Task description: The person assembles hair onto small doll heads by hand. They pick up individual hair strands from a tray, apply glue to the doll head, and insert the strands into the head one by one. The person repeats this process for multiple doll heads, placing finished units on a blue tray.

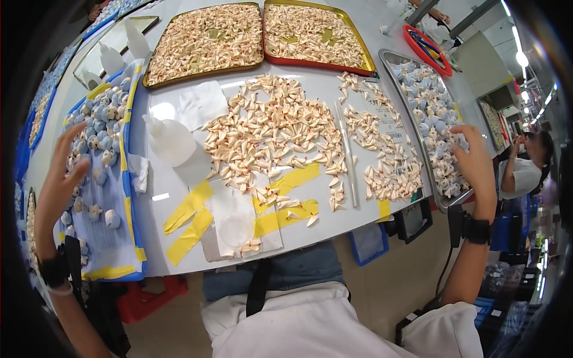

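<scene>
Left of the heap of cream pieces (280,131), I view the left hand (57,179), its grip wide and apparently bare, above a blue tray (133,224); the rounded blue-and-white pieces (112,219) lie mostly on the heap side of it, with no clear long axis. The heap itself (pointed slivers, some red-tipped, lying every which way) spreads over the table (155,203). Right of the heap, a metal tray (443,201) bears rounded blue-and-cream pieces (430,113); the right hand (474,161) is nearer these, grip parted at their far side from the heap, though I cannot tell whether it touches them.
</scene>
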`<state>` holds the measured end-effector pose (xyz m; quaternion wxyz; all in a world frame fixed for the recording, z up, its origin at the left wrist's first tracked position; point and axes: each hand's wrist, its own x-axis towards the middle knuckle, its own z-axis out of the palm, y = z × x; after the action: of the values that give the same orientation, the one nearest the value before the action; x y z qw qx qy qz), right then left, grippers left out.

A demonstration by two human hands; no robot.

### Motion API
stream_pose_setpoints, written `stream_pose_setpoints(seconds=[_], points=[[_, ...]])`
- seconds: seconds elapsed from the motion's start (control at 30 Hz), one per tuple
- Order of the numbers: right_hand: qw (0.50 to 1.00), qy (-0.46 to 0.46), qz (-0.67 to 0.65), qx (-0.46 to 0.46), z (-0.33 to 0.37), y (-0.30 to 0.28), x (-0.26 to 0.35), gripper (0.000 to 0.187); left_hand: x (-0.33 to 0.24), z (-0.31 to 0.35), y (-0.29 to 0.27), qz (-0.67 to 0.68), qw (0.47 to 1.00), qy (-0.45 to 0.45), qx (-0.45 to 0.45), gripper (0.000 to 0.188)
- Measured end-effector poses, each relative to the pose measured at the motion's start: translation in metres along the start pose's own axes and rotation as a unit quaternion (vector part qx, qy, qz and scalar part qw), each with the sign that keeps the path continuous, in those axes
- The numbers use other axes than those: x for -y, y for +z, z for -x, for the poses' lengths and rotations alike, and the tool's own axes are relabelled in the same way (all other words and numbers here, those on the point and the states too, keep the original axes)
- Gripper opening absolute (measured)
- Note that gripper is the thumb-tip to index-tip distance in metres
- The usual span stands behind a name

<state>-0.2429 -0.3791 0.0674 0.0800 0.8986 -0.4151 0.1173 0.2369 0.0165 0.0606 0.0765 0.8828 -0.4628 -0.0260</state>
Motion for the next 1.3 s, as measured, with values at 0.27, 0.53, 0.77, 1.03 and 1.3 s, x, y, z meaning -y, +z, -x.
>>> stream_pose_setpoints(seconds=[0.27,0.53,0.77,1.03,1.3], points=[[0.95,-0.066,-0.244,0.184,-0.03,0.009,0.095,0.018,-0.056,0.004,0.015,-0.031,0.998,0.007,0.056,0.062],[0.945,-0.066,-0.256,0.191,-0.034,0.028,0.099,0.013,-0.033,0.029,0.018,0.125,0.989,-0.082,0.018,0.059],[0.947,-0.059,-0.253,0.187,-0.024,0.024,0.103,0.016,-0.051,0.047,-0.001,0.25,0.957,-0.081,0.12,0.045],[0.962,-0.107,-0.228,0.108,-0.02,0.022,0.094,0.012,-0.058,0.073,-0.014,0.29,0.957,-0.01,-0.022,0.028],[0.939,-0.014,-0.323,0.119,-0.018,0.017,0.084,0.005,-0.116,0.128,0.009,0.605,0.788,-0.063,-0.096,0.025]])
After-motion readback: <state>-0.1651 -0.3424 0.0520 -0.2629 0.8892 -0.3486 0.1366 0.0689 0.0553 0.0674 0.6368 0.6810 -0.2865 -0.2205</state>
